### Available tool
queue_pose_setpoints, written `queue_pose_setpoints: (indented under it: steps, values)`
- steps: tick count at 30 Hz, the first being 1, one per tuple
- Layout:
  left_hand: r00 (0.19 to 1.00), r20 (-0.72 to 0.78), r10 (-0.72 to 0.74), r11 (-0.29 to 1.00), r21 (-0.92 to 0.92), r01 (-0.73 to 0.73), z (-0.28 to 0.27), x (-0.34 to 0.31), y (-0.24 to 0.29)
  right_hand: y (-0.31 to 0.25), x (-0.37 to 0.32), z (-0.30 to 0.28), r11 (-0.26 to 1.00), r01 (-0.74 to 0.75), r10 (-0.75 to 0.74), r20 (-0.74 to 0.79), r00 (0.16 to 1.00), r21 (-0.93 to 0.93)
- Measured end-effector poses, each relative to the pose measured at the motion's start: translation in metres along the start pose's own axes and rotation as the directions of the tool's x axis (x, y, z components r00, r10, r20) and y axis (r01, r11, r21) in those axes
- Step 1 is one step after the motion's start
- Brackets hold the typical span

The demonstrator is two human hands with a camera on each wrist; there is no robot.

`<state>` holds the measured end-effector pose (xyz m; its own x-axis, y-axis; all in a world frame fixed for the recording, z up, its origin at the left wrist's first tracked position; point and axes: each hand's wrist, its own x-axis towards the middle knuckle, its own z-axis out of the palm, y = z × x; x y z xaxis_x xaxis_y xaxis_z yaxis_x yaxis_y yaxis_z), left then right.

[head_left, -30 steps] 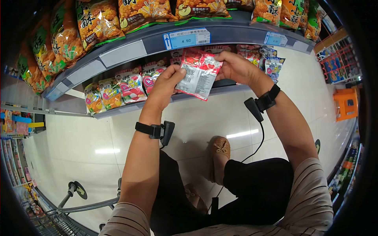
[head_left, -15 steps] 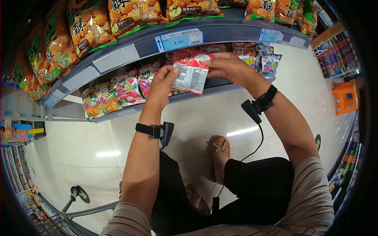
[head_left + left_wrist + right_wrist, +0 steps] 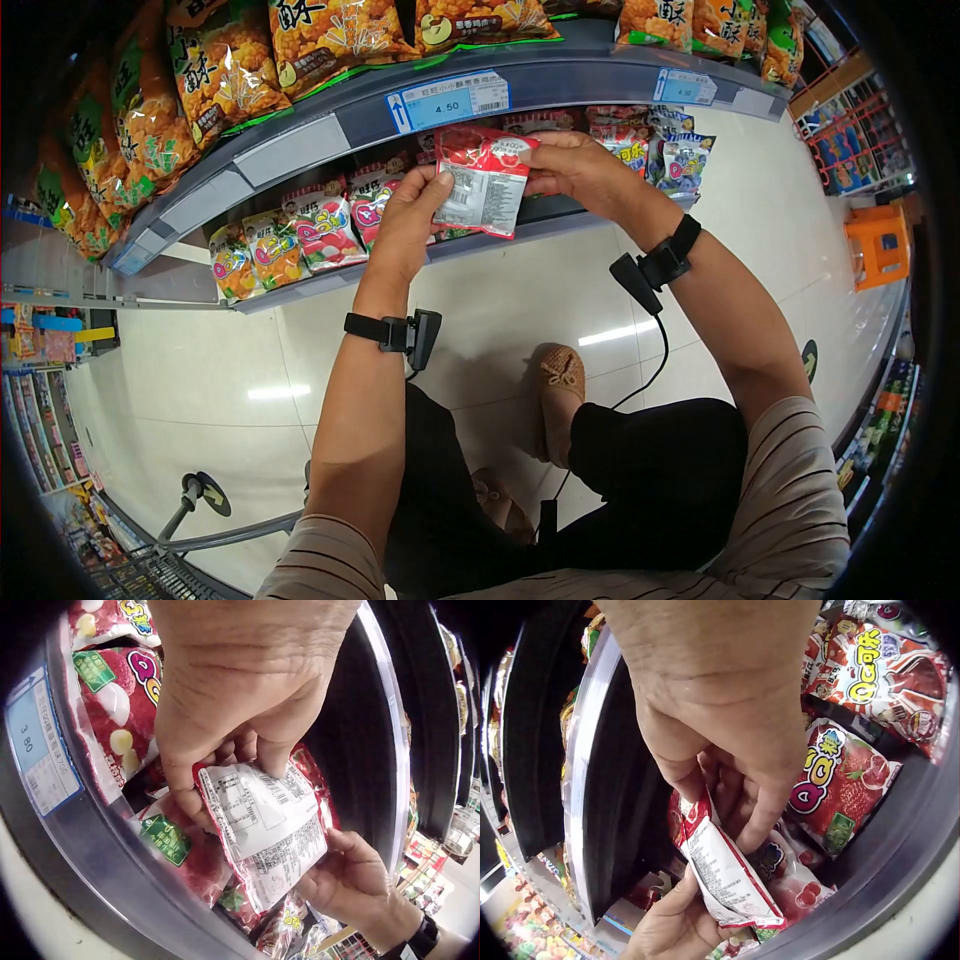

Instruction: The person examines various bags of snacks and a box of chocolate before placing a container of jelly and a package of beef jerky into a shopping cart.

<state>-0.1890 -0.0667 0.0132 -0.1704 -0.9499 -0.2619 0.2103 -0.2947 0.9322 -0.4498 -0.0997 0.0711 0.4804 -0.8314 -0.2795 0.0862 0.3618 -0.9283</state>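
A small red candy bag (image 3: 484, 188) is held up in front of the lower shelf, its white printed back with a barcode facing me. My left hand (image 3: 409, 212) pinches its left edge, thumb on the printed side. At the upper right edge, my right hand (image 3: 585, 175) grips the bag between thumb and fingers. In the left wrist view the bag (image 3: 262, 825) shows its text panel, with the left hand (image 3: 247, 697) above it and the right hand (image 3: 360, 889) at its far side. The right wrist view shows the bag (image 3: 727, 877) tilted between both hands.
Rows of candy bags (image 3: 325, 230) stand on the lower shelf. Large orange snack bags (image 3: 225, 75) fill the shelf above, whose edge carries a price tag (image 3: 448, 102). A cart handle (image 3: 235, 530) is at lower left, an orange stool (image 3: 878, 248) at right.
Both hands and the bag have shifted slightly left in the head view, and the bag has turned more upright. The shelf has also shifted left as the view moved. The grip stays the same.
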Motion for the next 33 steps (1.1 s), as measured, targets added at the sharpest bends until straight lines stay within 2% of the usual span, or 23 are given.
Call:
queue_pose_setpoints:
  steps: [7,10,13,16,19,20,21,22,23,25,27,28,31,32,33]
  values:
    - [1.0,-0.013,-0.001,1.0,0.001,0.002,0.001,-0.004,0.004,-0.004,-0.002,0.008,0.998,0.019,-0.017,-0.032,0.999,0.055]
    - [1.0,-0.03,0.002,1.0,0.003,-0.002,0.002,-0.007,0.006,-0.003,0.003,0.005,1.0,0.007,-0.007,0.012,1.0,-0.005]
    - [1.0,-0.027,-0.008,0.999,0.042,0.01,-0.002,-0.004,0.005,-0.01,0.003,0.01,0.996,-0.04,0.037,0.034,0.999,0.083]
    - [0.997,0.024,-0.079,0.976,-0.201,0.082,0.004,-0.005,0.008,-0.015,0.004,0.006,0.946,-0.06,-0.001,0.189,0.982,0.318]
    - [0.989,0.08,-0.124,0.945,-0.295,0.142,0.015,-0.009,0.011,-0.013,0.003,0.013,0.996,0.09,-0.091,0.025,0.996,0.026]
    - [0.971,0.171,-0.167,0.932,-0.294,0.212,0.011,-0.005,0.005,-0.014,0.002,0.015,0.989,0.128,-0.127,0.022,0.992,-0.071]
    - [0.929,0.338,-0.147,0.871,-0.401,0.284,0.009,-0.002,-0.004,-0.015,0.001,0.017,0.972,0.165,-0.163,0.022,0.986,-0.169]
    - [0.864,0.493,-0.1,0.792,-0.486,0.369,0.008,0.001,-0.011,-0.016,0.0,0.019,0.944,0.199,-0.2,0.026,0.979,-0.264]
    - [0.779,0.627,-0.028,0.701,-0.543,0.462,0.007,0.003,-0.018,-0.017,-0.002,0.021,0.946,0.204,-0.204,0.028,0.979,-0.252]
    - [0.759,0.648,-0.067,0.62,-0.569,0.54,0.022,0.004,-0.023,-0.019,-0.005,0.023,0.951,0.212,-0.21,0.032,0.977,-0.227]
    - [0.719,0.692,-0.064,0.581,-0.56,0.59,0.033,0.003,-0.023,-0.023,-0.007,0.02,0.98,0.054,-0.052,0.017,0.999,-0.191]
    - [0.743,0.663,-0.091,0.569,-0.578,0.585,0.036,0.003,-0.02,-0.025,-0.009,0.018,0.985,-0.027,0.029,0.011,1.0,-0.173]
    - [0.905,0.394,-0.157,0.876,-0.367,0.312,0.052,-0.006,-0.007,-0.031,-0.016,0.007,0.981,-0.113,0.091,-0.142,0.986,-0.16]
    - [0.951,0.302,-0.062,0.928,-0.333,0.166,0.054,-0.002,-0.01,-0.017,-0.007,-0.014,0.986,-0.062,0.045,-0.111,0.993,-0.153]
    - [0.963,0.26,-0.074,0.915,-0.366,0.169,0.053,0.0,-0.008,-0.019,-0.009,-0.021,0.975,-0.051,0.015,-0.168,0.986,-0.216]
